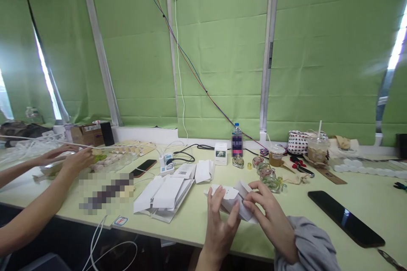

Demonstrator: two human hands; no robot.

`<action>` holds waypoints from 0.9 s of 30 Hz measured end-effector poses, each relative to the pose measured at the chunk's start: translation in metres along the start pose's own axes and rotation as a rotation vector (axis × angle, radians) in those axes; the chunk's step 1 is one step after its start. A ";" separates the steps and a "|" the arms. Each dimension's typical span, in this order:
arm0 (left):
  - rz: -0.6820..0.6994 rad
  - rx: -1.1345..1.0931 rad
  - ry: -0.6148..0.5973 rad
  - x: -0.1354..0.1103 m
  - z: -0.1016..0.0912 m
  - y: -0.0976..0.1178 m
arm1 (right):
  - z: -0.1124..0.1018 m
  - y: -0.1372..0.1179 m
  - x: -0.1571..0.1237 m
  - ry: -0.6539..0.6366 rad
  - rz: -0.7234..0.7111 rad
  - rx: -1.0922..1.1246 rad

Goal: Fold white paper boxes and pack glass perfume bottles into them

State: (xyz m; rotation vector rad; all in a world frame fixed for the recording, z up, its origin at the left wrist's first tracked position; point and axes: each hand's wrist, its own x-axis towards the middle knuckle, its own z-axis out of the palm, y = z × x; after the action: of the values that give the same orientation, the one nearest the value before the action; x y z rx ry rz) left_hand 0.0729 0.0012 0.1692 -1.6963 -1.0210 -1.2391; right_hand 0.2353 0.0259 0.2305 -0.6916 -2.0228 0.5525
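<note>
Over the front of the table, my left hand (220,220) grips a white folding paper box (233,199) by its left side, thumb in front and fingers behind. At the box's right end, the fingers of my right hand (269,209) pinch a raised flap. The box looks partly unfolded, with its flaps sticking out. Just left of it lies a pile of flat white boxes (168,192), with another few flat boxes (204,171) behind. A made-up white box (221,154) with a flower picture stands farther back. Several small glass jars (267,173) sit beyond my right hand.
A co-worker's hands (74,161) are busy at the left over a clear tray (111,161). A phone (144,168), a power strip (167,167) and cables lie mid-table. Toward the back stand a bottle (237,140) and drink cups (276,155). A large black phone (345,217) lies right.
</note>
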 end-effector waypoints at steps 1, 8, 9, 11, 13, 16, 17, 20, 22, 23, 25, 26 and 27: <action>0.009 0.003 0.003 0.000 0.000 0.000 | 0.000 -0.001 0.000 -0.002 0.011 0.010; 0.017 0.029 0.007 0.002 -0.001 0.001 | -0.004 -0.005 0.000 -0.053 0.076 0.080; 0.016 0.029 0.000 0.003 -0.001 0.002 | -0.005 -0.004 0.000 -0.053 0.076 0.087; 0.007 0.019 -0.022 0.004 -0.002 0.003 | -0.006 -0.003 0.001 -0.047 0.084 0.103; -0.015 -0.010 -0.056 0.006 -0.004 0.003 | -0.006 0.001 0.003 -0.038 0.108 0.123; -0.081 -0.063 -0.152 0.010 -0.009 0.004 | -0.004 0.014 0.007 -0.001 0.145 0.182; -0.115 -0.070 -0.208 0.011 -0.011 0.003 | -0.005 0.021 0.008 0.039 0.153 0.203; -0.233 -0.070 -0.386 0.013 -0.017 -0.003 | -0.012 0.046 0.013 0.220 0.246 0.275; -0.312 -0.086 -0.439 0.012 -0.020 -0.010 | -0.021 0.063 0.016 0.303 0.386 0.371; -0.357 -0.102 -0.439 0.012 -0.022 -0.013 | -0.027 0.070 0.017 0.352 0.448 0.407; -0.463 -0.144 -0.408 0.013 -0.026 -0.019 | -0.037 0.080 0.018 0.418 0.534 0.401; -0.527 -0.166 -0.380 0.015 -0.028 -0.022 | -0.040 0.083 0.019 0.422 0.566 0.375; -0.598 -0.188 -0.345 0.016 -0.029 -0.024 | -0.043 0.086 0.019 0.397 0.594 0.344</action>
State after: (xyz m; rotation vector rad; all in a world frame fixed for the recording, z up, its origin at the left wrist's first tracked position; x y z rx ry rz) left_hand 0.0446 -0.0144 0.1943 -1.8576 -1.7598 -1.4710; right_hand 0.2855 0.1071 0.2105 -1.0925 -1.2971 0.9905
